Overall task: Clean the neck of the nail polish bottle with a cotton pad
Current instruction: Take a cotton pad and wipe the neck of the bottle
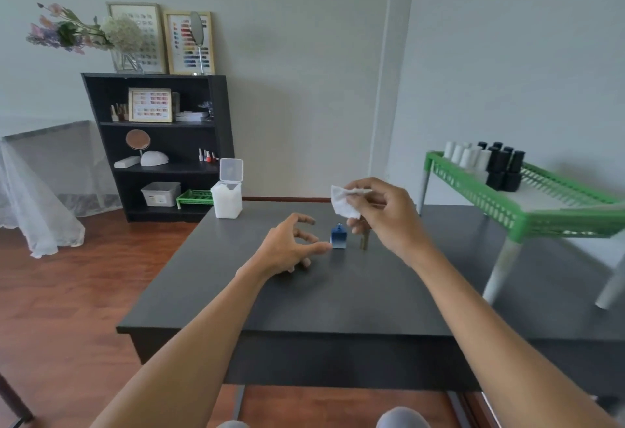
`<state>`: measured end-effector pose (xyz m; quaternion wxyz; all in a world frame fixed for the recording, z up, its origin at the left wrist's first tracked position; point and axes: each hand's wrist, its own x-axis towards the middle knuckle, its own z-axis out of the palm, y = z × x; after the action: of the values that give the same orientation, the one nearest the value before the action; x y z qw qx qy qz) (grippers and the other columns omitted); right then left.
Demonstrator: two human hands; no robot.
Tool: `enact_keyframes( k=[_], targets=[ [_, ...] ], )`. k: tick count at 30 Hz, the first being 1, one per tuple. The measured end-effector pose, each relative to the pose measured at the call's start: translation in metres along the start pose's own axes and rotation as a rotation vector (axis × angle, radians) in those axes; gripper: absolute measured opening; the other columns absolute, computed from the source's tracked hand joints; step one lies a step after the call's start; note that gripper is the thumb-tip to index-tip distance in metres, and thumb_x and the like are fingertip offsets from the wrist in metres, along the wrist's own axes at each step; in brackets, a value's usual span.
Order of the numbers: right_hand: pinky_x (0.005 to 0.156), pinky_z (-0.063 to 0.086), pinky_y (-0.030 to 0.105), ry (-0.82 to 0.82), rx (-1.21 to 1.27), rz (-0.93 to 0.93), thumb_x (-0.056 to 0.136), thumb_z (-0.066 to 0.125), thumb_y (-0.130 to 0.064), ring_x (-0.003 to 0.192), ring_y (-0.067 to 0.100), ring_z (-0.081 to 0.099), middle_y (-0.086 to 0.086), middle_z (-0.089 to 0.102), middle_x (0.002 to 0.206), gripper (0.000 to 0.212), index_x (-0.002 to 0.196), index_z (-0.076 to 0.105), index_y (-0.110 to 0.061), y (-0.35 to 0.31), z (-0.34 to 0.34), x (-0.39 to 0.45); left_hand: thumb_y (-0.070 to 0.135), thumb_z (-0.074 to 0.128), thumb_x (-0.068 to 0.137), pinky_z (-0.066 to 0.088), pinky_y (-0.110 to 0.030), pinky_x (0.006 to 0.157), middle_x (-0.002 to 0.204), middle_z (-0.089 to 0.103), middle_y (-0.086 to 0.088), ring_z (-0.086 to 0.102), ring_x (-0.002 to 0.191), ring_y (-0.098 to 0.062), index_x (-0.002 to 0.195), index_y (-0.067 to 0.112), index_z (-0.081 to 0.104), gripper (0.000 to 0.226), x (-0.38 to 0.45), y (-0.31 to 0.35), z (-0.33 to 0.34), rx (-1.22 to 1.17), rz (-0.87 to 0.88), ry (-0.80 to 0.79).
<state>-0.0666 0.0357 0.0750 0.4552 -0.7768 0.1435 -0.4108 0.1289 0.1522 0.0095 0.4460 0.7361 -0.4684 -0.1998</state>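
Note:
A small blue nail polish bottle (339, 240) stands uncapped on the dark table (304, 299). Its gold cap (364, 242) stands just to its right, partly behind my right hand. My right hand (378, 214) hovers above and right of the bottle and pinches a white cotton pad (344, 201) between thumb and fingers. My left hand (291, 245) is just left of the bottle, fingers spread and loosely curved, thumb tip close to the bottle's side, holding nothing.
A white cotton pad box (227, 190) with its lid up stands at the table's far left. A green rack (527, 204) with white and black bottles stands on the right. A black shelf (159, 146) stands against the wall.

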Motion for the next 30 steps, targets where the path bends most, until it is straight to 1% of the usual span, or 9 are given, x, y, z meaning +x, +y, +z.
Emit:
enact_keyframes(
  k=[3, 6, 10, 17, 20, 22, 25, 28, 30],
  targets=[
    [0.065, 0.064, 0.035, 0.017, -0.023, 0.045, 0.099, 0.072, -0.011, 0.070, 0.022, 0.078, 0.005, 0.081, 0.091, 0.019, 0.117, 0.075, -0.014, 0.025, -0.011, -0.020, 0.060, 0.089, 0.073, 0.050, -0.018, 0.047, 0.106, 0.077, 0.011, 0.076, 0.062, -0.012, 0.132, 0.036, 0.052, 0.074, 0.006, 0.008, 0.019, 0.005, 0.002, -0.008],
    [0.068, 0.066, 0.039, 0.038, -0.027, 0.061, 0.098, 0.073, -0.012, 0.074, 0.024, 0.079, 0.006, 0.081, 0.090, 0.015, 0.112, 0.079, -0.013, 0.044, -0.019, -0.028, 0.058, 0.087, 0.078, 0.051, -0.013, 0.058, 0.098, 0.079, 0.012, 0.073, 0.057, -0.010, 0.134, 0.034, 0.053, 0.070, 0.014, 0.012, 0.031, 0.040, -0.002, -0.009],
    [0.066, 0.065, 0.036, 0.066, -0.008, 0.085, 0.098, 0.073, -0.014, 0.072, 0.024, 0.079, 0.008, 0.081, 0.088, 0.011, 0.107, 0.080, -0.016, 0.061, -0.020, -0.031, 0.055, 0.084, 0.082, 0.056, -0.024, 0.067, 0.090, 0.080, 0.014, 0.067, 0.050, -0.005, 0.133, 0.035, 0.060, 0.059, 0.021, 0.008, 0.040, 0.093, -0.007, 0.039],
    [0.072, 0.068, 0.040, 0.093, -0.004, 0.099, 0.096, 0.074, -0.015, 0.073, 0.023, 0.080, 0.004, 0.082, 0.087, 0.011, 0.105, 0.080, -0.018, 0.078, -0.019, -0.028, 0.044, 0.077, 0.094, 0.049, -0.011, 0.055, 0.091, 0.078, 0.013, 0.062, 0.044, -0.002, 0.123, 0.035, 0.069, 0.032, 0.028, 0.001, 0.038, 0.074, -0.008, 0.054],
    [0.066, 0.067, 0.041, 0.136, 0.012, 0.073, 0.096, 0.076, -0.017, 0.067, 0.024, 0.079, 0.003, 0.081, 0.087, 0.011, 0.104, 0.081, -0.022, 0.076, -0.018, -0.028, 0.044, 0.078, 0.093, 0.047, -0.007, 0.056, 0.090, 0.080, 0.011, 0.064, 0.048, -0.004, 0.122, 0.036, 0.069, 0.031, 0.023, 0.000, 0.037, 0.039, 0.022, 0.054],
    [0.061, 0.066, 0.036, 0.175, 0.012, 0.026, 0.095, 0.077, -0.017, 0.063, 0.023, 0.077, 0.001, 0.081, 0.088, 0.012, 0.106, 0.081, -0.023, 0.071, -0.017, -0.025, 0.044, 0.078, 0.092, 0.046, -0.004, 0.058, 0.092, 0.080, 0.010, 0.067, 0.051, -0.006, 0.122, 0.037, 0.069, 0.032, 0.018, -0.001, 0.035, -0.006, 0.039, 0.058],
    [0.068, 0.065, 0.032, 0.231, -0.045, -0.046, 0.093, 0.079, -0.012, 0.066, 0.019, 0.077, 0.001, 0.080, 0.082, 0.014, 0.105, 0.082, -0.017, 0.067, -0.015, -0.022, 0.046, 0.079, 0.090, 0.048, -0.006, 0.059, 0.092, 0.078, 0.012, 0.071, 0.056, -0.010, 0.117, 0.045, 0.068, 0.029, 0.008, -0.001, 0.030, -0.078, 0.073, 0.063],
    [0.080, 0.064, 0.028, 0.236, -0.092, -0.095, 0.090, 0.081, -0.004, 0.079, 0.017, 0.078, 0.000, 0.082, 0.094, 0.019, 0.107, 0.083, -0.012, 0.067, -0.011, -0.027, 0.047, 0.078, 0.088, 0.048, -0.014, 0.048, 0.094, 0.076, 0.015, 0.072, 0.059, -0.015, 0.116, 0.051, 0.065, 0.032, 0.001, -0.001, 0.029, -0.125, 0.120, 0.045],
    [0.082, 0.063, 0.024, 0.237, -0.122, -0.133, 0.089, 0.082, -0.004, 0.086, 0.015, 0.078, -0.001, 0.082, 0.102, 0.020, 0.108, 0.083, -0.010, 0.067, -0.008, -0.031, 0.047, 0.079, 0.087, 0.047, -0.015, 0.046, 0.095, 0.076, 0.016, 0.072, 0.059, -0.017, 0.119, 0.050, 0.065, 0.034, -0.002, 0.000, 0.028, -0.132, 0.138, 0.041]
  ],
)
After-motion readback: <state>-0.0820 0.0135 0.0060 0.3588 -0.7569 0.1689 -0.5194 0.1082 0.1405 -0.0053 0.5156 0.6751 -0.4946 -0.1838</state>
